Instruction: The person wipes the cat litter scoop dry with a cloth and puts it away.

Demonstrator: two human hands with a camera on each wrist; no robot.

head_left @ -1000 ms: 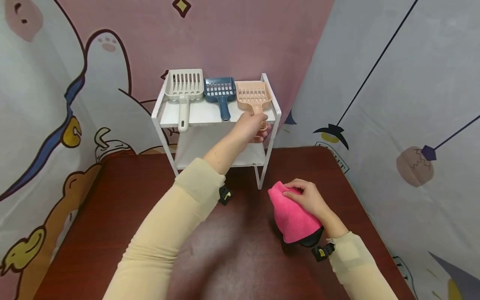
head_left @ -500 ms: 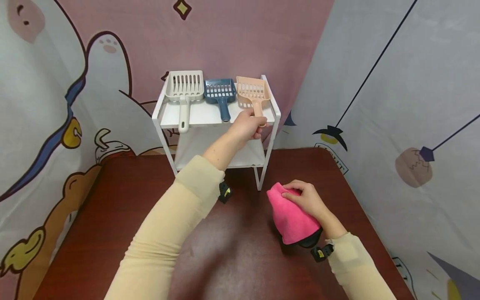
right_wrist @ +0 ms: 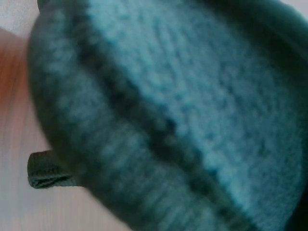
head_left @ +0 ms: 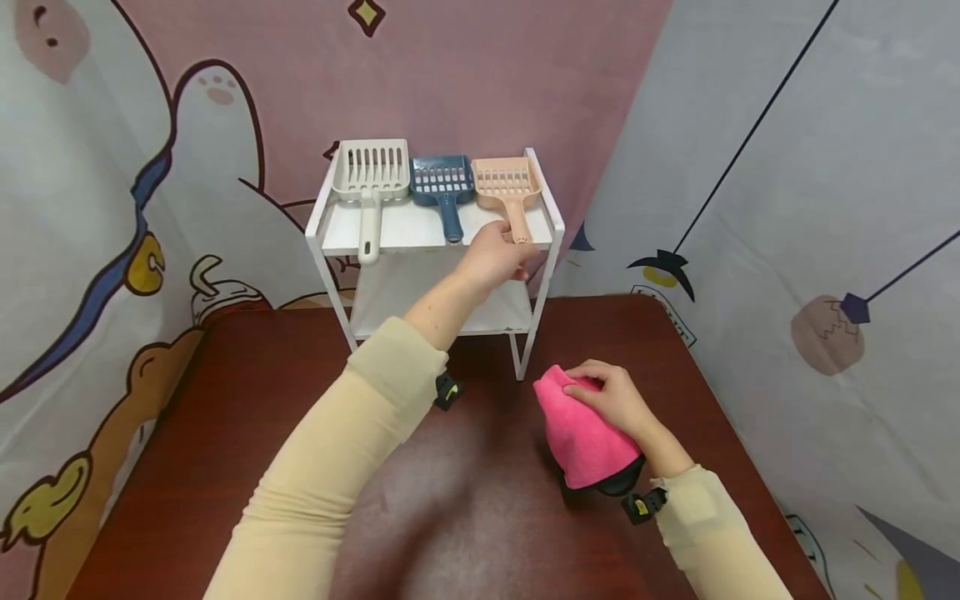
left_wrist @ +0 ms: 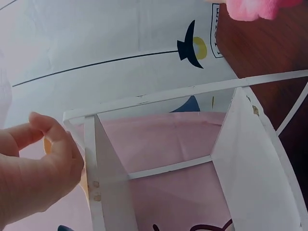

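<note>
A peach litter scoop (head_left: 508,185) lies at the right end of the small white shelf's top, its handle toward me. My left hand (head_left: 491,260) is at that handle's end, thumb and forefinger pinching it. In the left wrist view the fingers of my left hand (left_wrist: 41,166) are curled, with a bit of peach between them. Lower right, my right hand (head_left: 611,396) grips the top of a pink plush cloth piece (head_left: 585,437) with a dark rim. Up close, the right wrist view shows blurred dark green fuzzy fabric (right_wrist: 159,120) with a short loop; its kind is unclear.
Beside the peach scoop lie a blue litter scoop (head_left: 444,185) and a larger off-white one (head_left: 371,179). The white two-tier shelf (head_left: 330,242) stands at the back of a dark red-brown table (head_left: 262,417). Cartoon-printed cloth walls (head_left: 480,75) enclose it.
The peach scoop was tilted up half a second ago and now lies flatter, its handle end showing between the left fingers. The right hand and pink cloth piece have barely moved.
</note>
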